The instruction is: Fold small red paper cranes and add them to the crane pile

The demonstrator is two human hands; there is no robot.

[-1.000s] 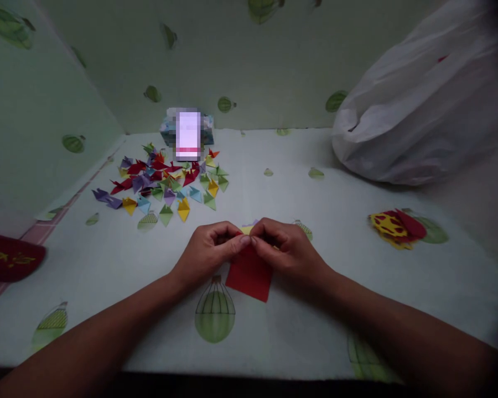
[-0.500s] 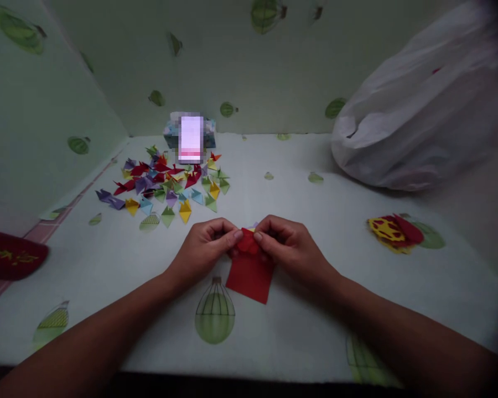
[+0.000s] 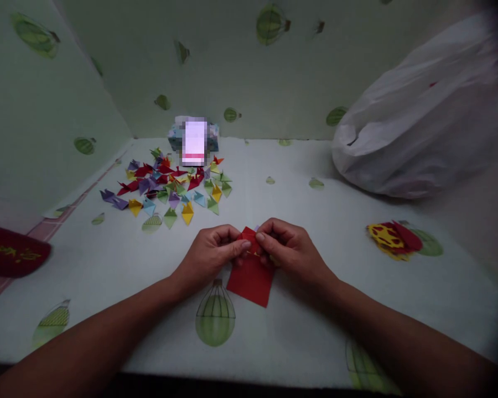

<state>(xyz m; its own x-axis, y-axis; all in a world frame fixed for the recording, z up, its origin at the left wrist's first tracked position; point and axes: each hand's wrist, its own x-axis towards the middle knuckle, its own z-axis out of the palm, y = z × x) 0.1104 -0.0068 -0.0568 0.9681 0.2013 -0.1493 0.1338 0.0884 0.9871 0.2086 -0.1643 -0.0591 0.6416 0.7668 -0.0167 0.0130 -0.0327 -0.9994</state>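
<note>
Between my fingertips is a small folded piece of red paper (image 3: 249, 236), held above the table. My left hand (image 3: 216, 246) pinches its left side, with the thumb lying across the front. My right hand (image 3: 290, 246) grips the right side between thumb and curled fingers. Just below, partly covered by the hands, a square red sheet of paper (image 3: 251, 282) lies on the table. A bit of lilac shows behind the fingers, too small to name.
Many-coloured folded paper cranes (image 3: 166, 185) lie in a heap at the back left. Behind them a bright phone (image 3: 194, 142) leans on a tissue box (image 3: 175, 138). A white plastic bag (image 3: 398, 127) stands right, yellow and red cutouts (image 3: 388, 240) before it. A red item with yellow characters (image 3: 14, 251) is left.
The folded red paper has turned slightly, and a pointed corner now sticks up between my hands. My left thumb has moved right across it. The whole view has shifted a little.
</note>
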